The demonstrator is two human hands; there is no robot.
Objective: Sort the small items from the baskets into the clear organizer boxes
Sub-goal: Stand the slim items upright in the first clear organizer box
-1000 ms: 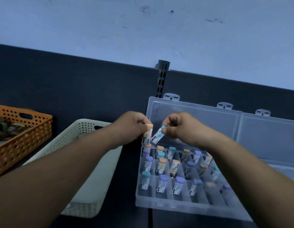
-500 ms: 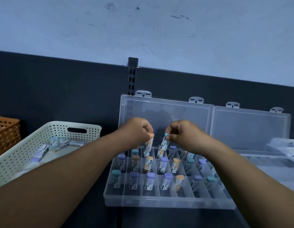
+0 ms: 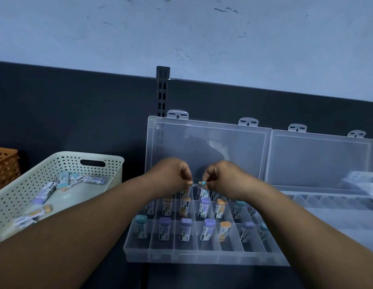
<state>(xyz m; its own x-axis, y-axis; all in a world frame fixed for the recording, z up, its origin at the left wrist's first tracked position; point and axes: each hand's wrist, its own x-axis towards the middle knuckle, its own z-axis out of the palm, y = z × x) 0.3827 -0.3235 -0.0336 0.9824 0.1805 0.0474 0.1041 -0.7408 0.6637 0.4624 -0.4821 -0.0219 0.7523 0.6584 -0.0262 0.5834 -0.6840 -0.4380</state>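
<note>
A clear organizer box [image 3: 181,254] lies open in front of me, its lid [image 3: 206,147] leaning against the dark panel. Several labelled vials with purple, orange and teal caps stand upright in its compartments. My left hand [image 3: 171,176] pinches an orange-capped vial [image 3: 187,187] by its top, held upright over the back row. My right hand [image 3: 222,179] pinches a teal-capped vial [image 3: 204,189] the same way, right beside it. A white perforated basket [image 3: 56,161] on the left holds several more vials lying flat.
A second clear organizer box [image 3: 319,201] stands open on the right, its compartments bare where visible. Something pale and blurred lies at the right edge [image 3: 367,184]. An orange basket [image 3: 5,165] peeks in at far left. A dark slotted post [image 3: 162,90] rises behind.
Both hands have lowered their vials from above the box towards the back-row compartments. My view has swung left and pulled back, bringing the white basket's contents and the second box into sight.
</note>
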